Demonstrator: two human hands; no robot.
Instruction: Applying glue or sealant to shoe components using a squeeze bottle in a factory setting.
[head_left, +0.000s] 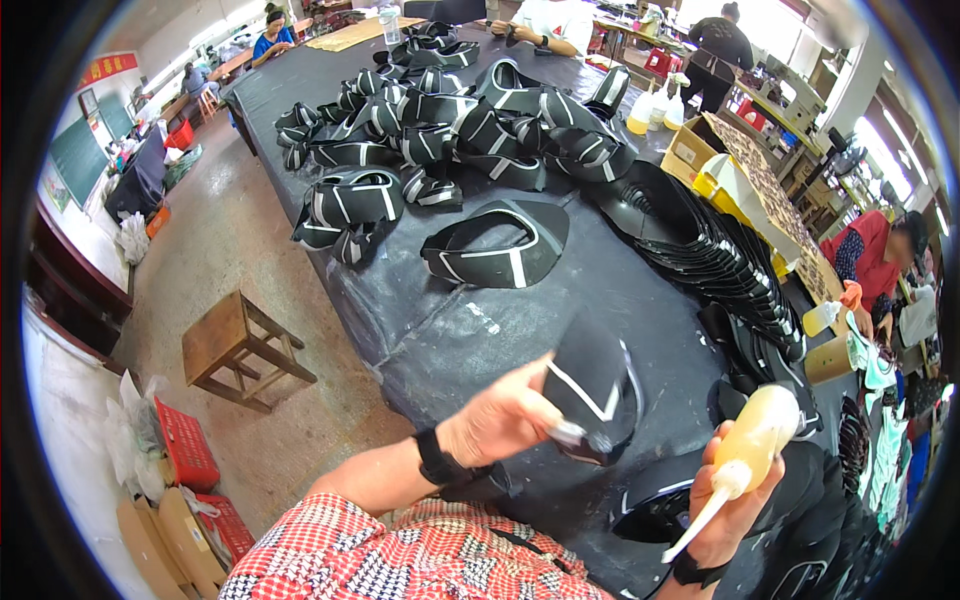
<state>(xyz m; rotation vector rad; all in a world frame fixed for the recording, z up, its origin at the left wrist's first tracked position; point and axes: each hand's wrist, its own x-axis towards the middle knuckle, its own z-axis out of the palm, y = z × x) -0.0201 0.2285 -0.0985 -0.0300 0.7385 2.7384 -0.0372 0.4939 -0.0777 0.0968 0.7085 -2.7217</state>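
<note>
My left hand [505, 408] is closed on the near-left edge of a black curved piece with a white strip [592, 385], which looks like a sun visor, tilted above the table and partly blurred. In my right hand [735, 505] is a squeeze bottle [755, 440] of pale yellow liquid, its long white nozzle pointing down toward me. Below the bottle, partly hidden by it, lies a black piece [655, 500] near the table's front edge. Farther off, a single black visor with white strips [515, 255] rests on the table.
The dark-covered table [450, 340] carries a heap of black visors [430, 120] and, to the right, a long stack of black curved pieces [710, 255]. Spray bottles [660, 105] and a cardboard box [690, 150] stand behind. A wooden stool [245, 350] is left; co-workers sit and stand around.
</note>
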